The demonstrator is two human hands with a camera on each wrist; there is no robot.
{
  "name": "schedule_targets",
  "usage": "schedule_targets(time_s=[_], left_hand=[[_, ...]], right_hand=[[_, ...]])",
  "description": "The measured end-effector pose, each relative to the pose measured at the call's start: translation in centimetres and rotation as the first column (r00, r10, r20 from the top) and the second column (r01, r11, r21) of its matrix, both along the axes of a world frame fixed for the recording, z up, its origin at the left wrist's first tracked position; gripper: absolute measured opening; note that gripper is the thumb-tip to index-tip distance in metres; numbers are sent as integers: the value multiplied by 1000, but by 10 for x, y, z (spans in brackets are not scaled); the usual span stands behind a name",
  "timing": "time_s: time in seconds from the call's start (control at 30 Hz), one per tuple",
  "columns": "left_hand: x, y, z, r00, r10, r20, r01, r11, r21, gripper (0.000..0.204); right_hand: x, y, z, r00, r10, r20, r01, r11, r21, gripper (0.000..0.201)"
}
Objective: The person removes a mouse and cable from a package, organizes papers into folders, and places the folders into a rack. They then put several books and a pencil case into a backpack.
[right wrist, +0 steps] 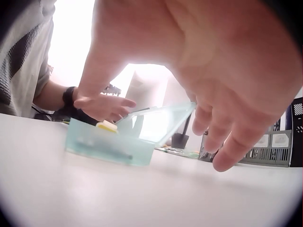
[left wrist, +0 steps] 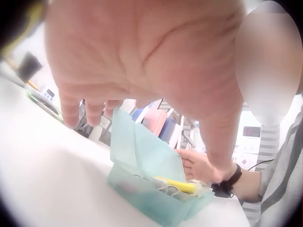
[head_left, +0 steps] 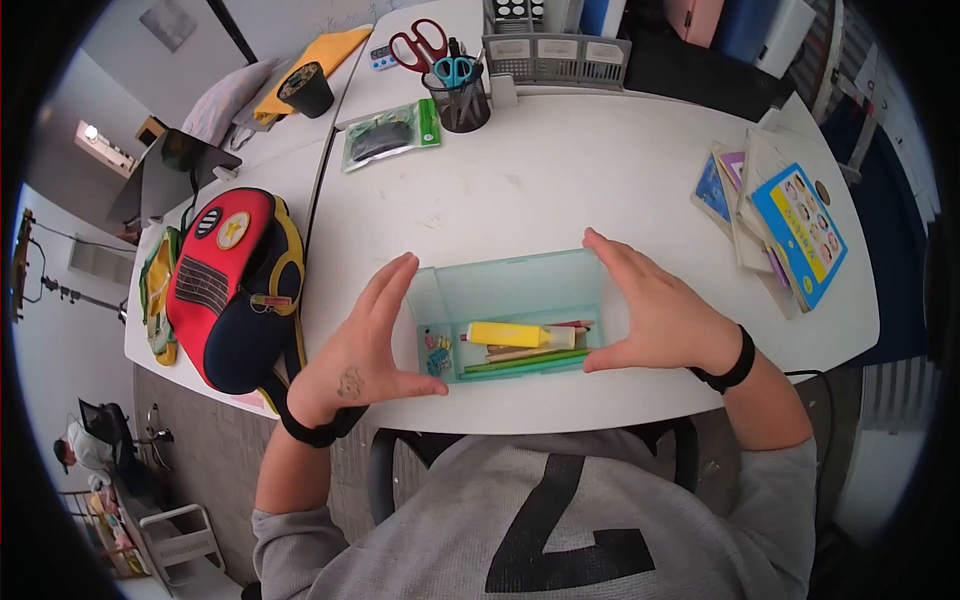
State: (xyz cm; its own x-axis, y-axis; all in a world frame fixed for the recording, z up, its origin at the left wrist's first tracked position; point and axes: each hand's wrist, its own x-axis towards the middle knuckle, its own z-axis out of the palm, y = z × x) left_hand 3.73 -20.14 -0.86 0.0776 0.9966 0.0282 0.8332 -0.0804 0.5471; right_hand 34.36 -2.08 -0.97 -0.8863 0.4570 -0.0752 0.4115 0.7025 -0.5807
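A translucent teal pencil box [head_left: 510, 376] sits on the white table in front of the person, its hinged lid [head_left: 505, 285] raised at the far side. Inside lie a yellow highlighter [head_left: 505, 334], several pencils including a green one [head_left: 525, 364], and small coloured clips [head_left: 438, 355] at the left end. The left hand [head_left: 355, 345] is beside the box's left end, fingers and thumb spread straight. Opposite it, the right hand [head_left: 665, 312] spreads its fingers at the right end, fingertips near the lid's corner. Neither hand holds anything. Both wrist views show the box's side wall [right wrist: 104, 146] below the palms.
A red and navy backpack [head_left: 225, 290] lies at the left. Toward the back are a packet [head_left: 390, 135], a mesh pen cup [head_left: 462, 108] with scissors, and a grey basket [head_left: 555, 62]. Stacked books [head_left: 800, 235] occupy the right side.
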Motion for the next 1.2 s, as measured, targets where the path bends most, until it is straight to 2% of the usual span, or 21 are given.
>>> schedule_targets(time_s=[0.07, 0.1, 0.13, 0.17, 0.2, 0.23, 0.27, 0.3, 0.33, 0.53, 0.63, 0.77, 0.83, 0.87, 0.93, 0.97, 1.03, 1.07, 1.13, 1.17, 1.2], left_hand=[[10, -9, -1, 995, -12, -97, 15, 999, 37, 127], [14, -15, -2, 983, -13, -183, 26, 997, 68, 124], [17, -22, -6, 983, -18, -182, 30, 997, 64, 124], [19, -28, -12, 975, 7, -222, 26, 989, 146, 115], [21, -32, -18, 966, 35, -258, 26, 973, 229, 106], [22, -37, -24, 966, 31, -255, 29, 973, 229, 106], [23, -42, -29, 967, -2, -256, 67, 968, 243, 94], [24, -44, -32, 965, -37, -258, 105, 961, 255, 81], [32, -42, -25, 963, -72, -258, 141, 956, 257, 58], [36, -39, -28, 951, -60, -303, 150, 947, 283, 32], [35, -37, -27, 944, -66, -324, 164, 944, 286, 29], [37, -39, -31, 938, -37, -346, 151, 939, 309, 26], [35, -39, -29, 939, -67, -338, 167, 946, 277, 42], [34, -35, -25, 939, -61, -337, 163, 945, 283, 42], [33, -25, -18, 965, -61, -254, 115, 972, 206, 69], [31, -22, -17, 966, -60, -251, 113, 973, 201, 69], [28, -15, -18, 995, 11, -100, -3, 997, 78, 97], [22, -15, -23, 994, 61, 89, -59, 998, -21, 107], [23, -15, -21, 990, 87, 113, -91, 995, 36, 105], [23, -15, -19, 984, 110, 137, -124, 987, 98, 103], [24, -17, -17, 984, 113, 139, -127, 987, 94, 103]], right_hand=[[4, -7, -1, 1000, -9, -21, 9, 1000, 17, 117], [7, -12, -2, 997, 5, -72, 0, 997, 80, 112], [11, -17, -3, 993, 23, -118, -6, 990, 143, 107], [14, -23, -6, 993, 19, -117, -2, 990, 142, 107], [19, -28, -12, 989, 38, -146, -5, 975, 221, 96], [23, -32, -16, 984, 60, -170, -6, 954, 299, 86], [25, -35, -18, 984, 55, -167, -3, 955, 297, 86], [27, -38, -20, 978, 103, -183, -40, 947, 319, 72], [29, -40, -22, 969, 151, -197, -77, 937, 340, 58], [23, -44, -25, 967, 175, -185, -96, 922, 374, 33], [21, -45, -24, 970, 202, -136, -122, 886, 447, 32], [27, -56, -26, 979, 204, -23, -156, 809, 566, 29], [25, -48, -20, 971, 233, -60, -146, 770, 621, 29], [22, -45, -18, 970, 237, -57, -150, 765, 626, 29], [13, -43, -17, 970, 169, -176, -92, 921, 379, 31], [11, -40, -19, 970, 170, -174, -95, 923, 373, 31], [6, -31, -22, 968, 163, -191, -73, 911, 407, 33], [3, -27, -20, 968, 163, -189, -75, 912, 402, 33], [-4, -26, -9, 957, -102, -272, 152, 974, 167, 33], [-8, -29, -1, 957, -103, -270, 152, 975, 164, 33], [-12, -32, 8, 920, -98, -380, 244, 901, 359, 31]])
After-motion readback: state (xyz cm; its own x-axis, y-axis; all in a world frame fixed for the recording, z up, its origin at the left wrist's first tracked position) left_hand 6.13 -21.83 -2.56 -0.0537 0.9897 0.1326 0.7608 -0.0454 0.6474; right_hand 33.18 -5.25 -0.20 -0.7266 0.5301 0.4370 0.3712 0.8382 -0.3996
